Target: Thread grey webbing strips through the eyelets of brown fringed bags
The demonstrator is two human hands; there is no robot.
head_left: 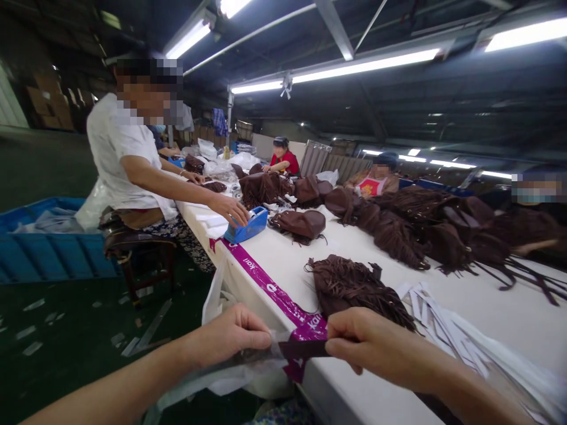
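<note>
Head view: a flat dark-brown strip lies between the hands, pinched in the fingers of the right hand; those of the left hand pinch translucent plastic film beside its other end. Just beyond, glossy purple tape reading "kari" edges the white tabletop. Farther: a brown fringed bag, blue tape dispenser, white-shirted co-worker, fluorescent tubes.

The white table carries brown fringed bags, a blue tape dispenser, purple printed tape and white strips.

Glaring overhead tube lights, blurred edges
</note>
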